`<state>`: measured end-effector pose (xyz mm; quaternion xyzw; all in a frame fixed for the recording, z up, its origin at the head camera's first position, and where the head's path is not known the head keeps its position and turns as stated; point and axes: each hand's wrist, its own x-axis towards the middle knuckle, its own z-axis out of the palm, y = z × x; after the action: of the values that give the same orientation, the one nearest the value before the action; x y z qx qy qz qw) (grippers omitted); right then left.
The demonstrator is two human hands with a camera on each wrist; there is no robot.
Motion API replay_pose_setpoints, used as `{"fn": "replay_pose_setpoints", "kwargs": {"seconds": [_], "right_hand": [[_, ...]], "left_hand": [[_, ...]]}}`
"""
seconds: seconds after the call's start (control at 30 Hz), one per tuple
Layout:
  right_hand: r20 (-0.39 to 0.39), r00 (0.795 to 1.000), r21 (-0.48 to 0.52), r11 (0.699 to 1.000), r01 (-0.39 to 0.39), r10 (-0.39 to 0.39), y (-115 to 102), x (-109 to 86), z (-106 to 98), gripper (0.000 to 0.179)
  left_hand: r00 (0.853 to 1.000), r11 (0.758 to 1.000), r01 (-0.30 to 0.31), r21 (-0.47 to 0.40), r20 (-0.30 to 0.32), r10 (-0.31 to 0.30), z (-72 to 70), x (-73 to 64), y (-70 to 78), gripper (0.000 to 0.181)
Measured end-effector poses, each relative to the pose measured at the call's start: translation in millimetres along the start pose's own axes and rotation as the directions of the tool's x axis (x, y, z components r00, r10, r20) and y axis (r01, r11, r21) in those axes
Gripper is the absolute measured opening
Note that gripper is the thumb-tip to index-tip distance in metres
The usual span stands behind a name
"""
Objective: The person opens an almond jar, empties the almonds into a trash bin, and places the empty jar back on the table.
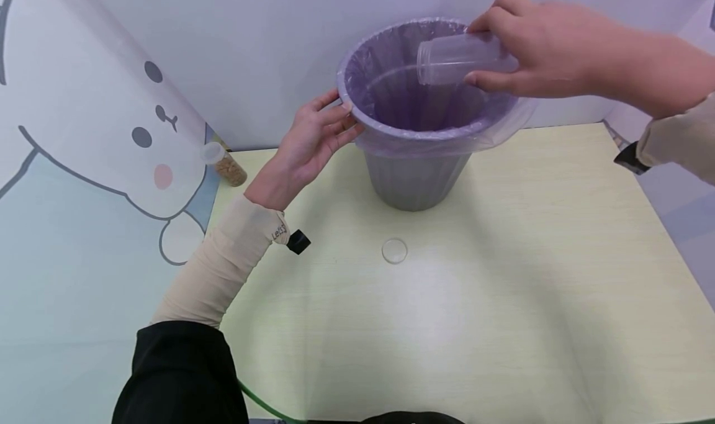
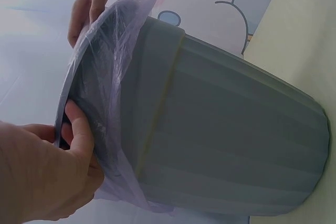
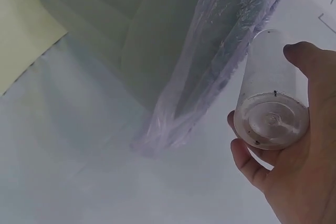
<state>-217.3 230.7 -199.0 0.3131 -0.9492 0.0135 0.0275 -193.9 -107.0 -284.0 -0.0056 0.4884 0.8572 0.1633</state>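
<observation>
A grey trash can (image 1: 410,185) stands at the back of the table, lined with a thin purple bag (image 2: 118,61) folded over its rim. My left hand (image 1: 313,135) grips the rim on its left side, thumb and fingers on either side of the edge. Over the can's mouth, my right hand (image 1: 564,54) holds a clear plastic jar (image 1: 447,58) around its base. The jar lies nearly sideways, its uncovered mouth facing left over the bag. A few dark specks cling near its bottom, and the right wrist view shows the jar otherwise see-through.
A small clear round piece (image 1: 394,250) lies on the pale table (image 1: 503,324) in front of the can. At the table's left edge leans a jar of brown bits (image 1: 230,169) with a whitish lid. Cartoon-printed sheeting (image 1: 84,225) borders the left side; a green cord (image 1: 262,402) runs along the front.
</observation>
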Motion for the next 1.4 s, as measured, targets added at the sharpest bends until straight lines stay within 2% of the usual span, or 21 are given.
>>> {"fn": "replay_pose_setpoints", "kwargs": {"seconds": [0.17,0.43,0.6,0.8,0.97,1.07,1.2,1.27,1.33,1.4], "right_hand": [[0.044,0.998,0.063,0.997,-0.051,0.048,4.7,1.0,0.7,0.067],[0.073,0.994,0.142,0.986,-0.085,0.076,9.9,1.9,0.6,0.058],[0.101,0.986,0.243,0.958,-0.154,0.133,13.5,0.7,-1.1,0.052],[0.142,0.968,0.285,0.928,-0.240,0.207,20.9,-0.3,-2.3,0.045],[0.164,0.963,0.348,0.901,-0.258,0.213,29.7,-1.5,-2.7,0.040],[0.187,0.958,0.412,0.868,-0.278,0.218,34.6,-2.7,-1.7,0.038],[0.208,0.953,0.539,0.788,-0.299,0.220,38.7,-3.1,-0.6,0.037],[0.203,0.955,0.573,0.765,-0.294,0.215,39.4,-3.4,0.1,0.036],[0.195,0.956,0.552,0.780,-0.293,0.221,39.1,-4.2,-0.2,0.036],[0.195,0.951,0.481,0.821,-0.306,0.240,37.4,-4.7,-1.7,0.038]], "left_hand": [[1.000,1.000,0.001,0.003,0.000,-0.001,-0.3,0.2,0.1,0.052],[1.000,1.000,0.001,0.005,-0.002,-0.001,-1.0,-0.1,0.3,0.051],[1.000,1.000,0.000,0.006,-0.001,0.000,-0.7,-0.8,0.5,0.052],[1.000,1.000,-0.001,0.007,-0.005,0.001,0.0,-1.3,0.8,0.052],[1.000,1.000,-0.002,0.003,0.002,0.002,0.0,-1.2,0.5,0.052],[1.000,1.000,-0.002,0.004,0.007,0.002,0.3,-1.1,0.3,0.052],[1.000,1.000,-0.002,0.004,0.014,0.002,0.9,-0.7,0.2,0.052],[1.000,1.000,-0.002,0.002,0.016,0.002,1.3,-0.5,0.1,0.052],[1.000,1.000,-0.001,-0.001,0.015,0.001,1.7,-0.3,0.1,0.051],[1.000,1.000,-0.002,-0.003,0.016,0.002,1.9,-0.1,0.1,0.051]]}}
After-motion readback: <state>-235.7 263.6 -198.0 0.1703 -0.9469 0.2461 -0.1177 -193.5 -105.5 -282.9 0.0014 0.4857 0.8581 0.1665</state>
